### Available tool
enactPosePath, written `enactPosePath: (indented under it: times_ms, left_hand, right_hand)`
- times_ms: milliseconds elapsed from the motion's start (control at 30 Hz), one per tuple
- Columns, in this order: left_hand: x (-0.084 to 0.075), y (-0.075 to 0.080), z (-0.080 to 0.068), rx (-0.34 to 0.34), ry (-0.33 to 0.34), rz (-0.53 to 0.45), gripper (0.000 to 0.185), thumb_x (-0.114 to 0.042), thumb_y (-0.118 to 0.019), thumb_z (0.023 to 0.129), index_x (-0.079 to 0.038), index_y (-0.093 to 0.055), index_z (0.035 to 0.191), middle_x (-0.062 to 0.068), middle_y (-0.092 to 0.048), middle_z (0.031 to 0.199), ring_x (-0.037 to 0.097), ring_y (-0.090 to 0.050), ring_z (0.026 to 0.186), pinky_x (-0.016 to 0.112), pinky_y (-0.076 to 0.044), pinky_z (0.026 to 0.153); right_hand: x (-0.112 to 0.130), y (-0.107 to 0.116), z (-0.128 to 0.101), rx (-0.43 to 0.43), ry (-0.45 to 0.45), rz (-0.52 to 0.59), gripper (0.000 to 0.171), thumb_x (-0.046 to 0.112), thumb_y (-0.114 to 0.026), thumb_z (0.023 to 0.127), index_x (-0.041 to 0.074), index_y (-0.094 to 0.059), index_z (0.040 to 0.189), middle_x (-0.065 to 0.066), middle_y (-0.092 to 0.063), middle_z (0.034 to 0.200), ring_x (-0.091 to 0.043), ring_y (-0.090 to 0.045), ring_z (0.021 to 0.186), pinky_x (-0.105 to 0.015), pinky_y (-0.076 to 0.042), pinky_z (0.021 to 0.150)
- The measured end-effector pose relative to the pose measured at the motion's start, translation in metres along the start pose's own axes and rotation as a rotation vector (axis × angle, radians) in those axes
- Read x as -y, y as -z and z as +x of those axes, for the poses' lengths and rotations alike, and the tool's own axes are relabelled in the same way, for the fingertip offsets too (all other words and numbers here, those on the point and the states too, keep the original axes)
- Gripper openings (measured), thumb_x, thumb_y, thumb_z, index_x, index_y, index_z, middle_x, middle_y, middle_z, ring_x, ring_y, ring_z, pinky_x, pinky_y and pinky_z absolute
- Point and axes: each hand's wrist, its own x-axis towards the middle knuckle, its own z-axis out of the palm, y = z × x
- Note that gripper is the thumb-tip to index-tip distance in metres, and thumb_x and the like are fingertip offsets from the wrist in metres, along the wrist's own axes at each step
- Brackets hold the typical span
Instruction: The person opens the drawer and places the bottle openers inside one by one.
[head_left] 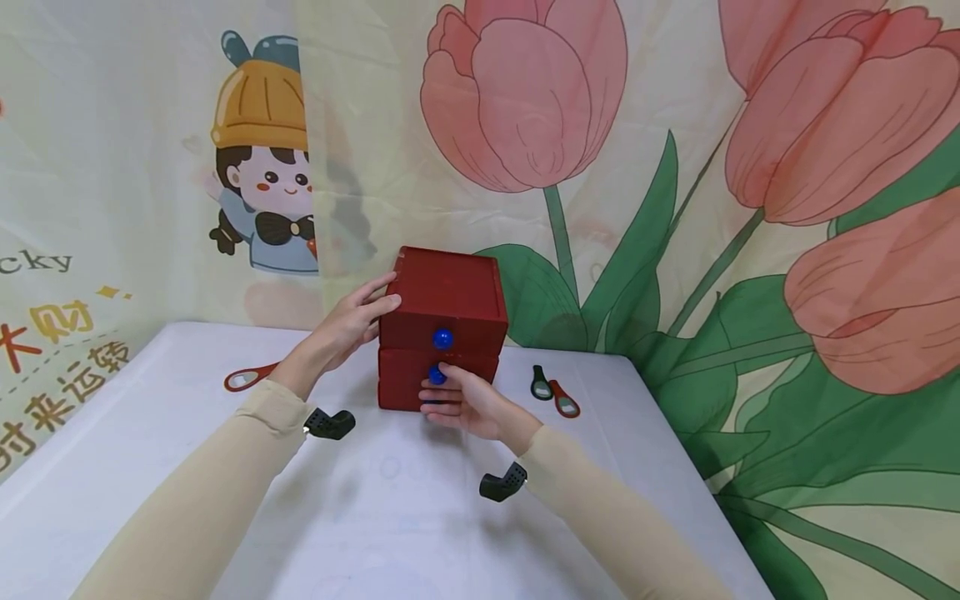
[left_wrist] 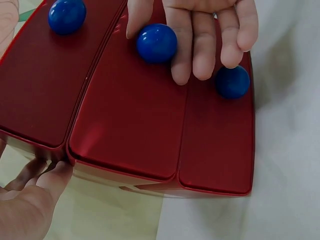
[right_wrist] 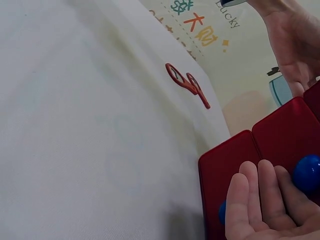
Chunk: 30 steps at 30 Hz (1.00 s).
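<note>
While right hand [head_left: 471, 403] pinches middle blue knob [head_left: 435, 375] just below frame centre, left hand [head_left: 341, 329], unclenched, should brace red box [head_left: 446, 285].

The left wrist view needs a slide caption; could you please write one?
Right hand at the middle blue knob of a red three-drawer box, left hand against its side.

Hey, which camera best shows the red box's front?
Left wrist view: the red box fills much of the picture, with all three blue knobs, though the right hand covers part. The head view shows the front smaller, with two knobs; the right wrist view catches only part, cut off.
</note>
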Motion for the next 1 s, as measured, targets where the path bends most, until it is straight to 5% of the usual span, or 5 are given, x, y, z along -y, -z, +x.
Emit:
enactPosePath:
  times_ms: [1000]
  left_hand:
    - [-0.0017, -0.0014, 0.0001, 0.001, 0.002, -0.004, 0.075, -0.039, -0.059, 0.109, -0.028, -0.019, 0.172, 0.008, -0.018, 0.177, 0.033, -0.031, 0.158, 0.054, -0.022, 0.130]
  right_hand:
    - [-0.0094, -0.0013, -0.0001, -0.055, 0.071, -0.065, 0.050, 0.046, -0.062, 0.105, 0.002, -0.071, 0.128, -0.013, -0.077, 0.124, -0.026, -0.077, 0.107, -0.041, -0.061, 0.099]
